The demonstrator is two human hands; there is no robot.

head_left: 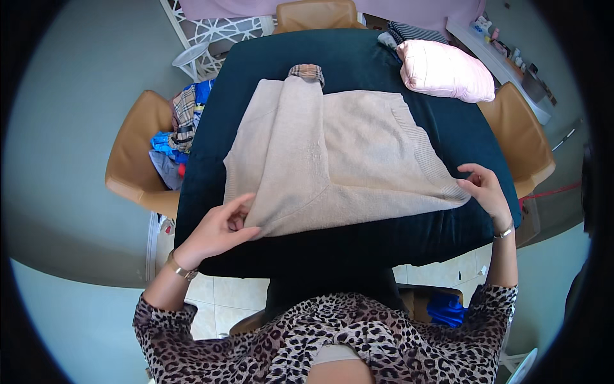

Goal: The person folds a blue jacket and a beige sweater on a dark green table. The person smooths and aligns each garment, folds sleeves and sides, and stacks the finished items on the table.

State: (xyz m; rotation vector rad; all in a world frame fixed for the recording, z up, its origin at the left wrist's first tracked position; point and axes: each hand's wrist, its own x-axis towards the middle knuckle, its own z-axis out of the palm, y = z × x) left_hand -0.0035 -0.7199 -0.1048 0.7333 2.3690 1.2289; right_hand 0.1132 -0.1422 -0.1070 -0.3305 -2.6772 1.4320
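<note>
A beige knit sweater lies spread on the dark green cloth of the table in front of me, with one sleeve folded across it lengthwise. That sleeve ends in a checked cuff at the far side. My left hand is at the sweater's near left corner, thumb and fingers apart around the fabric edge; some fingertips are partly hidden. At the near right corner, by the ribbed hem, my right hand has its thumb and forefinger spread, close against the knit. Its other fingers are mostly hidden.
A folded pink padded item lies at the table's far right, beside dark striped fabric. Tan chairs surround the table; the left one bears heaped clothes. A shelf with small items runs along the right wall.
</note>
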